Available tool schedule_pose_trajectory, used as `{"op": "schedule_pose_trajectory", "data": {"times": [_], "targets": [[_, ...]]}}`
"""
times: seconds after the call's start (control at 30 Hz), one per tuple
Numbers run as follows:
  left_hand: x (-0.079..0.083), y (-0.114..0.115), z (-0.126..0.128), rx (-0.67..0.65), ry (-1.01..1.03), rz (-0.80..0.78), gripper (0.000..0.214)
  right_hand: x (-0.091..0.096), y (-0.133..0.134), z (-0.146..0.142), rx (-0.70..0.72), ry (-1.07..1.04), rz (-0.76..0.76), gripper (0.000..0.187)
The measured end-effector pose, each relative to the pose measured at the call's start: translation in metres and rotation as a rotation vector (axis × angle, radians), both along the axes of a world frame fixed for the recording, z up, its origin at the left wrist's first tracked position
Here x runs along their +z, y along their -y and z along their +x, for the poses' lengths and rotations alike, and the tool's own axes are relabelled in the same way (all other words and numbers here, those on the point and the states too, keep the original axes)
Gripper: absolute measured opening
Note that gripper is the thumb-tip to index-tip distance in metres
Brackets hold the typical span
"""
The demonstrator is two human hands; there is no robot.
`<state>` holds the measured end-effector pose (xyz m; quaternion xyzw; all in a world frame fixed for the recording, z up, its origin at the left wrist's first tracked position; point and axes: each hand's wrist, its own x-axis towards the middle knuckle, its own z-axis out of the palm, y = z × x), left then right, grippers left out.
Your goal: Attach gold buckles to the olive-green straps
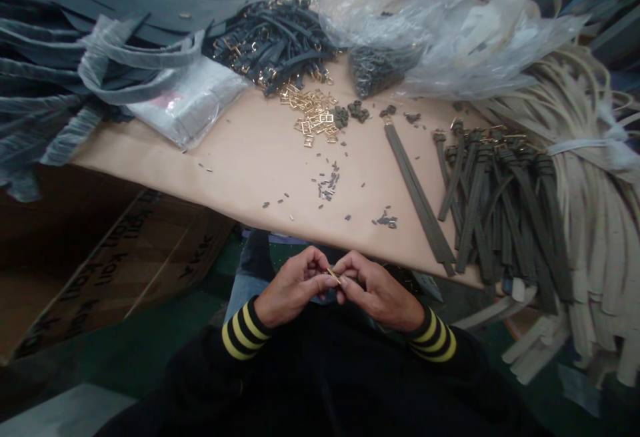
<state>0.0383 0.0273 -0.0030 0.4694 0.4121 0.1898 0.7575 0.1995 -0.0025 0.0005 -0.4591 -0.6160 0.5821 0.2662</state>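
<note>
Left hand (293, 288) and right hand (384, 295) meet close together, their fingertips nearly touching around a small gold metal piece (333, 276). Thumb and fingers of the left hand are pinched on it from one side; those of the right hand close on it from the other. The piece sits between the two hands, tilted, and the fingers hide much of it, so its full shape cannot be told. Striped cuffs (245, 331) ring both wrists.

Just beyond the hands is the near edge of the table (235, 173). Ahead of the hands, small dark bits (327, 190) lie scattered on it, with a little cluster (387, 221) nearer the right hand. Farther out in the same direction is a loose heap of gold buckles (307, 107), and behind that a pile of dark straps (280, 43) with gold fittings.

Beyond the right hand, to its right, a long brown strap (417, 197) lies slantwise, its near end at the table edge. Farther right of that hand are a bunch of short brown straps (500, 203) and a tied bundle of beige straps (595, 243). Ahead and to the left of the left hand lies a white packet (193, 100); lower on that side stands a cardboard box (165, 250).
</note>
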Motion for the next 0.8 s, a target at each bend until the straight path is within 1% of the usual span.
{"op": "schedule_pose_trajectory", "data": {"times": [0.07,0.17,0.27,0.33,0.43,0.53,0.6,0.7,0.8], "targets": [[0.002,-0.001,-0.001,0.011,0.068,-0.054,0.022,-0.002,0.002,-0.002,-0.027,-0.058,-0.041,0.004],[0.003,-0.003,-0.002,0.001,0.096,-0.065,0.027,-0.002,0.002,-0.002,-0.017,-0.078,-0.072,0.004],[0.002,-0.003,-0.003,-0.010,0.060,-0.064,0.031,0.002,0.001,0.001,0.046,-0.063,-0.092,0.004],[0.000,-0.002,-0.003,0.008,0.029,-0.056,0.032,0.006,0.000,0.002,0.079,-0.047,-0.097,0.003],[-0.002,0.001,-0.002,0.040,0.042,-0.061,0.032,0.008,-0.001,0.003,0.087,-0.011,-0.095,0.002],[-0.003,0.003,-0.002,0.018,0.063,-0.086,0.031,0.006,-0.002,0.002,0.070,0.025,-0.082,0.001],[-0.001,0.004,-0.002,-0.001,0.070,-0.132,0.032,0.005,-0.003,0.001,0.056,0.058,-0.056,0.001],[0.005,0.004,-0.001,0.004,0.119,-0.269,0.035,0.004,-0.003,0.000,0.019,0.096,-0.001,0.003],[0.011,0.004,-0.001,0.002,0.146,-0.353,0.035,0.004,-0.003,-0.003,-0.028,0.082,-0.018,0.007]]}}
